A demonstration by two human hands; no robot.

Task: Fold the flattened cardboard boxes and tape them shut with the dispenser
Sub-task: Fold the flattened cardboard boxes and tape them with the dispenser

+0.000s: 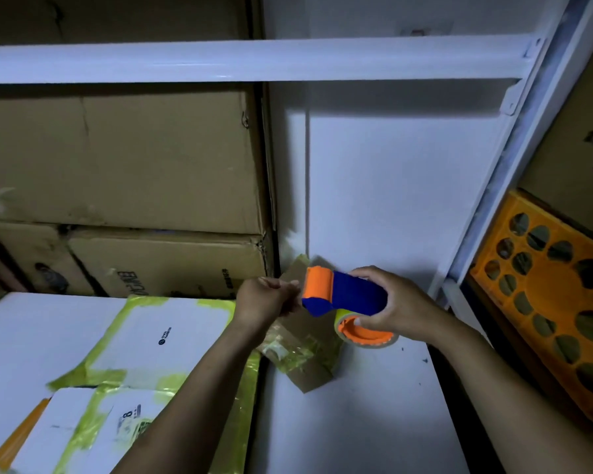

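My right hand (389,306) grips a blue and orange tape dispenser (343,295), its tape roll (367,331) hanging below my fingers. My left hand (266,299) is curled at the dispenser's orange front end and pinches what looks like the clear tape end there. Under both hands a small brown cardboard box (302,357), covered in shiny tape, lies on the white surface (374,405). My forearms hide part of the box.
White boxes (158,336) wrapped in yellow-green tape lie at the lower left. Large brown cartons (124,159) are stacked behind on a white shelf rack (254,59). An orange plastic crate (555,302) stands at the right.
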